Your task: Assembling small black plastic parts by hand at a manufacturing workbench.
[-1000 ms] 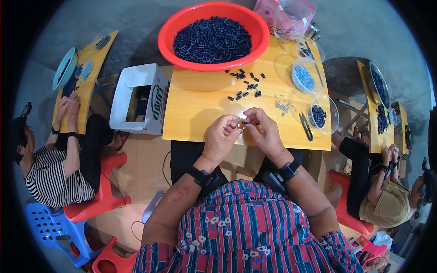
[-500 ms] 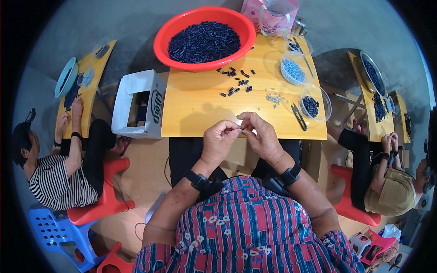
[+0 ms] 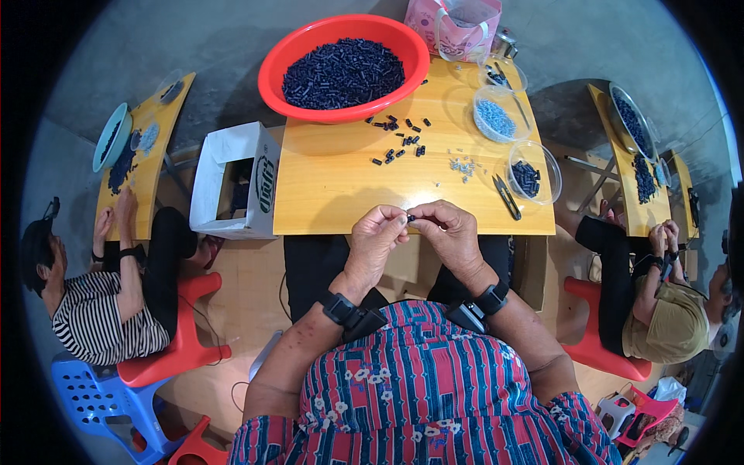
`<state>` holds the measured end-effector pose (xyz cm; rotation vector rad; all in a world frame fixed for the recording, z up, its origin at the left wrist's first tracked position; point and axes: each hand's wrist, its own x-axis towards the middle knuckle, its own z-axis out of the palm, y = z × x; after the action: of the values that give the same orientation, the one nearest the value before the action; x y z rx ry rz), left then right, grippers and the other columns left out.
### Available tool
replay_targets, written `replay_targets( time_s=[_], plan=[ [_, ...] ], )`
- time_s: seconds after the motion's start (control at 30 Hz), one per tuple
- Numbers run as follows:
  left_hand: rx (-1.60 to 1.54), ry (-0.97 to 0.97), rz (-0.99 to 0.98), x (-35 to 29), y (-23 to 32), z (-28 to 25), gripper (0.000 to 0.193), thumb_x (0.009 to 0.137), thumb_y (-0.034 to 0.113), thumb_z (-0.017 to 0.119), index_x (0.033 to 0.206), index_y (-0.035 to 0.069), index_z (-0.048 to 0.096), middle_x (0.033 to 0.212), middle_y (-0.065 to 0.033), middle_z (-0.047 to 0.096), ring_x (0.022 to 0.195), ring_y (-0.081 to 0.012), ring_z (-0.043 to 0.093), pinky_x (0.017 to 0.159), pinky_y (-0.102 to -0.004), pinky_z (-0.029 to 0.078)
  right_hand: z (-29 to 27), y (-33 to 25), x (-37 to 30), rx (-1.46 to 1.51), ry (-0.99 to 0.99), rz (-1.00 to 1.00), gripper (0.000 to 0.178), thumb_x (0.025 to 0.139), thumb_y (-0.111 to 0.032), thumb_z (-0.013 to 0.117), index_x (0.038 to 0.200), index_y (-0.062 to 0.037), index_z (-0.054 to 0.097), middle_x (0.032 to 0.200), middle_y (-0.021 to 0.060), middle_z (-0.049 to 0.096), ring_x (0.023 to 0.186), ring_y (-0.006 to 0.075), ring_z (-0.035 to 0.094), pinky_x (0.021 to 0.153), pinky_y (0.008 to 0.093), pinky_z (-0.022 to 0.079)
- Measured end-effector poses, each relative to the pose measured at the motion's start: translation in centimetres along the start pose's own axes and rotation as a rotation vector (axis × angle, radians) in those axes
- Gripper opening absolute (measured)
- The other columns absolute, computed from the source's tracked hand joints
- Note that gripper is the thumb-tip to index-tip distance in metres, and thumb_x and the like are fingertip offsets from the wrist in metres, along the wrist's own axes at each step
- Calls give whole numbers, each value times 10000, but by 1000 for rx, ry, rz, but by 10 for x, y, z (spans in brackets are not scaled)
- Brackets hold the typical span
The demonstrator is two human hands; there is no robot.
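Observation:
At the near edge of the yellow table, my left hand and my right hand meet with fingertips pinched. Between them they hold a small dark plastic part, mostly covered by fingers. Beyond my hands, several similar dark cylindrical pieces lie scattered. Tiny pale, clear-looking bits form a loose patch to the right. A pair of thread snips rests beside a clear tub of dark pieces, nearest to my right hand.
A red basin heaped with dark pieces stands at the back. Behind the snips are a clear tub of bluish bits and a pink bag. A white carton adjoins the table's left. People sit at tables on both sides.
My right hand has lowered slightly and its fingers have curled in. The dark part now shows between my fingertips. The whole view has shifted a little.

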<state>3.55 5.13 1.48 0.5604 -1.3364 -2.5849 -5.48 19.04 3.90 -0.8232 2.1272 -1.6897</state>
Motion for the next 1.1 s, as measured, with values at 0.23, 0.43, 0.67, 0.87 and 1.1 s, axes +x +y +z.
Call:
replay_targets(
  time_s=[0.23, 0.43, 0.67, 0.87, 1.1],
  plan=[
    [-16, 6, -25, 3, -1, 1, 48, 985, 110, 621, 979, 79, 656, 865, 39, 629, 742, -33, 555, 690, -189, 483, -3, 3, 2, -121, -14, -87, 164, 837, -64, 733, 997, -32, 747, 889, 111, 721, 812, 205, 692, 755, 303, 543],
    [255, -66, -36, 12, 5, -8, 85, 948, 82, 667, 1002, 20, 687, 856, 11, 657, 752, -49, 590, 695, -206, 499, -7, 9, 5, -182, -9, -156, 178, 832, -48, 722, 1005, -68, 756, 874, 124, 714, 804, 249, 692, 745, 322, 544],
    [640, -191, 98, 27, 24, -10, 105, 857, 47, 757, 935, -7, 714, 825, -22, 674, 728, -74, 621, 664, -224, 510, -12, 13, 10, -224, -56, -201, 169, 830, -62, 725, 995, -86, 753, 851, 125, 700, 759, 274, 685, 703, 344, 548],
    [826, -65, 300, 45, 14, -19, 87, 802, 29, 773, 873, 20, 723, 809, -25, 664, 708, -83, 613, 657, -228, 497, -28, 37, 20, -403, 152, -103, 114, 834, -98, 718, 940, -56, 724, 856, 148, 678, 797, 329, 673, 717, 378, 544],
    [833, -33, 305, 45, 16, -12, 57, 801, 25, 742, 854, 29, 721, 796, -24, 650, 685, -95, 592, 631, -223, 470, -32, 56, 42, -485, 204, -20, 147, 792, -134, 739, 928, -80, 724, 866, 141, 668, 810, 340, 659, 720, 414, 537]
  ],
)
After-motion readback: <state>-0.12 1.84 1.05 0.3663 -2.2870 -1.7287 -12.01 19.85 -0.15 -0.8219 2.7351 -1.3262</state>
